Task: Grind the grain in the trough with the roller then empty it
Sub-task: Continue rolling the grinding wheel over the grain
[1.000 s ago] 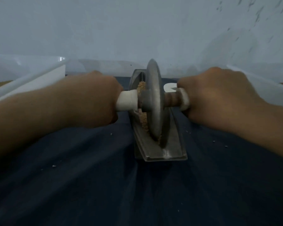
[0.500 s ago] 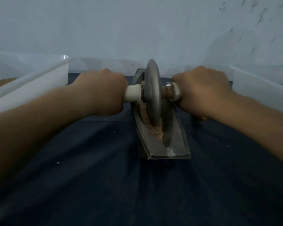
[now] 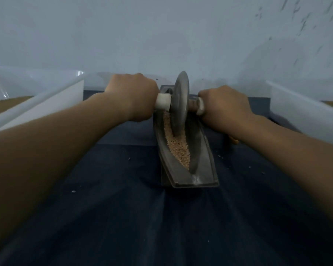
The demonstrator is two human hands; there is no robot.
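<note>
A narrow metal trough (image 3: 204,162) lies lengthwise on a dark blue cloth, its near end toward me. Tan grain (image 3: 178,146) fills its groove. A metal disc roller (image 3: 180,104) stands upright in the groove toward the far end. My left hand (image 3: 131,96) grips the white handle (image 3: 162,101) on the roller's left side. My right hand (image 3: 225,108) grips the handle on its right side; only that handle's inner end shows.
A white bin (image 3: 46,104) stands at the left and another white bin (image 3: 304,120) at the right, each with tan grain showing at the frame's edge. A pale wall rises close behind. A few stray grains (image 3: 73,191) dot the cloth.
Both hands have pushed the roller away from me along the trough, from near its front end toward the far end. The grain behind it now lies uncovered.
</note>
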